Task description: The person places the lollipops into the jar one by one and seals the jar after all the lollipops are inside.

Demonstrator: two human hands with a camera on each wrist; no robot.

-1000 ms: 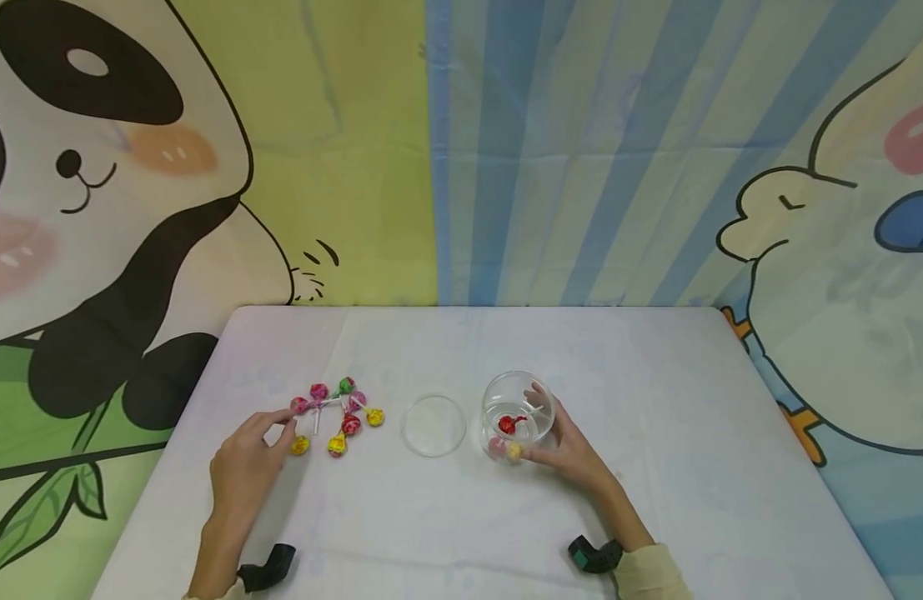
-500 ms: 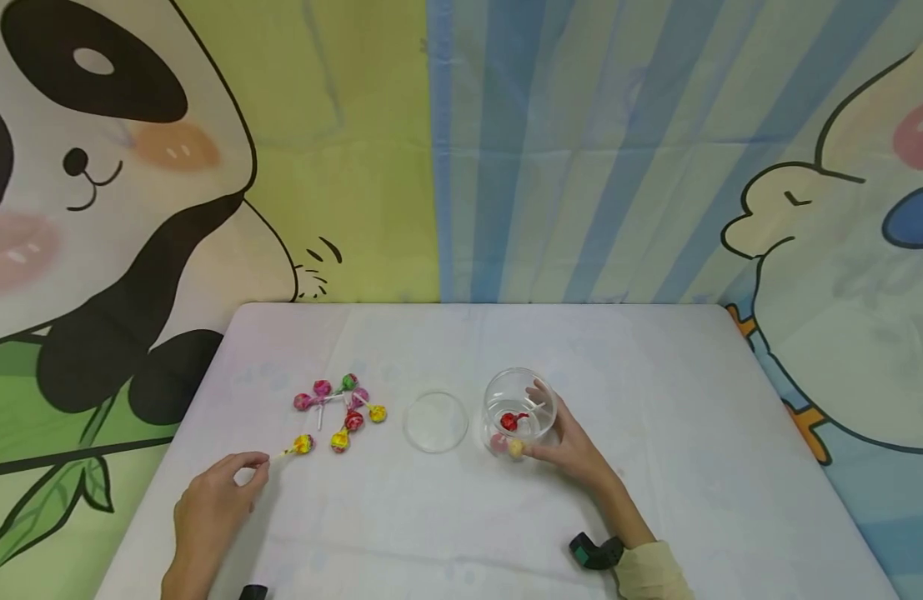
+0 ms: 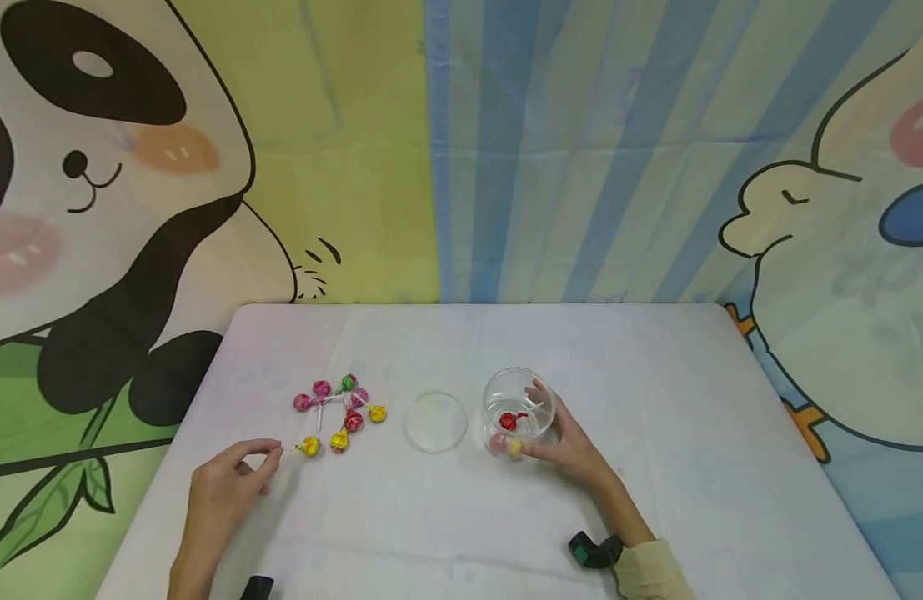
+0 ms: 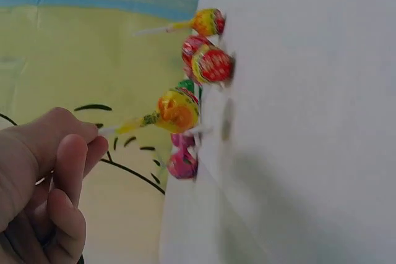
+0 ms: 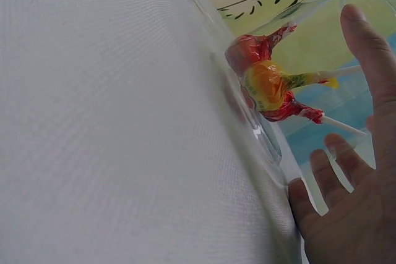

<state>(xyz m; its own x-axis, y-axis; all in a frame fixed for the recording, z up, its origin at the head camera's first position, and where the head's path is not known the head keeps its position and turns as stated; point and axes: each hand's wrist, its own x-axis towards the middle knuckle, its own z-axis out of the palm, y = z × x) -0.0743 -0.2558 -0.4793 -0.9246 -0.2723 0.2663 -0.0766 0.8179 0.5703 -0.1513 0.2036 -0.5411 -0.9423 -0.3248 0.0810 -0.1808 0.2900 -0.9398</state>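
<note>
My left hand [image 3: 224, 496] pinches the thin white stick of a yellow-wrapped lollipop [image 3: 309, 447] between thumb and forefinger. In the left wrist view this lollipop's [image 4: 177, 110] head points away from the fingers, off the table. My right hand [image 3: 574, 454] holds a clear round jar [image 3: 506, 385] from its right side, thumb in front and fingers behind. Through the jar's wall in the right wrist view show red-wrapped lollipops and a yellow one [image 5: 265, 85], sticks toward the open mouth.
Left of centre on the white table [image 3: 431, 533] lie several lollipops [image 3: 353, 421] in pink, red, green and yellow wrappers, sticks crossing. Between them and the jar lies a clear round lid [image 3: 434, 422]. A printed cartoon curtain [image 3: 341, 167] hangs behind the table.
My left hand has drawn back from the pink lollipop at the pile, taken the yellow lollipop's stick, then shifted slightly right and away from me. The right hand and jar stay put.
</note>
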